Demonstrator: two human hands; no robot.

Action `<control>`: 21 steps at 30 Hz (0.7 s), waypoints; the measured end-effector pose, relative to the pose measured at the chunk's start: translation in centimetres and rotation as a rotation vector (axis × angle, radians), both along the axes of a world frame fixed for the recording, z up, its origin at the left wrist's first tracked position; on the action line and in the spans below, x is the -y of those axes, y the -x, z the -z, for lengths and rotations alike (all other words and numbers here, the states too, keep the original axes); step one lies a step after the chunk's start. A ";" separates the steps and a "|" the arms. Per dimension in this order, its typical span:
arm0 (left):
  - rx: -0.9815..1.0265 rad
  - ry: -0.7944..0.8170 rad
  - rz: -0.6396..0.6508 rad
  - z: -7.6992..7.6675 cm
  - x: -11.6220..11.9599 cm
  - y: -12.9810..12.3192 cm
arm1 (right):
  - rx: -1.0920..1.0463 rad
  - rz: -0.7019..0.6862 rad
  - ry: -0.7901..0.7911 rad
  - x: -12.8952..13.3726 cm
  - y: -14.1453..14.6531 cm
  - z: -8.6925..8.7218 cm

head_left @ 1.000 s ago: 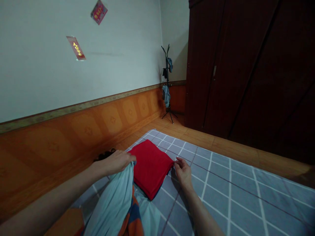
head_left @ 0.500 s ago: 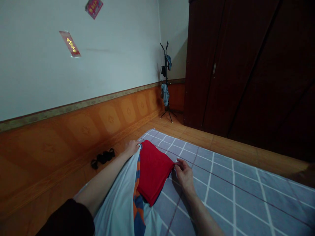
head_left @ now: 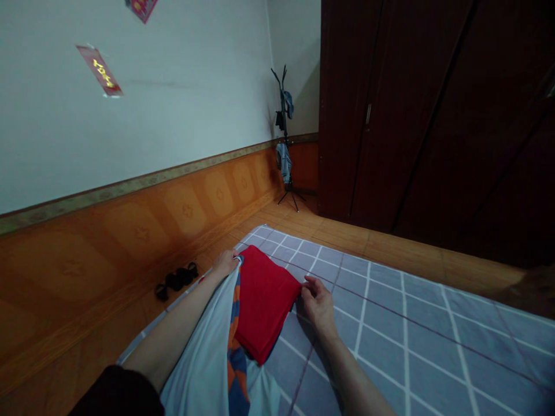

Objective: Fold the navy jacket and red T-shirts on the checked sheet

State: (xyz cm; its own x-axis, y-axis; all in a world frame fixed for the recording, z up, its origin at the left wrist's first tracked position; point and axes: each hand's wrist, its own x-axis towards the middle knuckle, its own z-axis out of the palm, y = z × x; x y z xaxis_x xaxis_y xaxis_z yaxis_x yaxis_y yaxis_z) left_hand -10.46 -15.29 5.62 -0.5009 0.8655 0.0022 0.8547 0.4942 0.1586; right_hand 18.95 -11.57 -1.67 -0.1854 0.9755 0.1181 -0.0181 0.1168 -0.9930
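- Left hand (head_left: pixel 226 263), lower left of centre: narrow pinch on the top edge of a white patterned sheet (head_left: pixel 203 358), with orange and blue showing along its fold.
- Right hand (head_left: pixel 318 306): narrow pinch on the right corner of the folded red cloth (head_left: pixel 265 303).
- That cloth lies flat at lower centre, long axis tilted from upper left to lower right, one corner pointing down the frame, on a grey checked mat (head_left: pixel 416 346).
- Black footwear (head_left: pixel 176 281) sits on the wooden floor, left of the mat.
- A coat stand (head_left: pixel 285 124) stands in the far corner.
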 end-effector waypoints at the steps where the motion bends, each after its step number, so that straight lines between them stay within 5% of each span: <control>1: -0.003 -0.016 -0.008 0.0 0.1 -0.2 | 0.002 0.003 -0.001 0.0 0.0 0.0; 10: 0.119 -0.272 0.010 -1.2 1.8 -2.8 | 0.011 0.004 -0.009 0.0 -0.1 -0.1; 15: 0.383 -0.233 0.002 -2.2 3.2 -3.6 | 0.013 0.000 -0.012 0.0 0.0 0.0; 18: 0.528 -0.173 0.024 -4.2 5.0 -4.6 | 0.013 -0.014 -0.020 0.0 -0.1 0.0; 21: 0.626 -0.192 0.062 -8.9 8.3 -5.3 | 0.018 -0.012 -0.029 0.0 -0.1 0.0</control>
State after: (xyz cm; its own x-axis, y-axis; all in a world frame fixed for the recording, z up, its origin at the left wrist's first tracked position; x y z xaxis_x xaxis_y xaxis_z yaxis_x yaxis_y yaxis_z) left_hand -5.20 -23.58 14.51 -0.4073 0.9059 -0.1160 0.5980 0.3605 0.7159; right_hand 19.08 -11.59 -1.63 -0.1996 0.9694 0.1431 -0.0016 0.1458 -0.9893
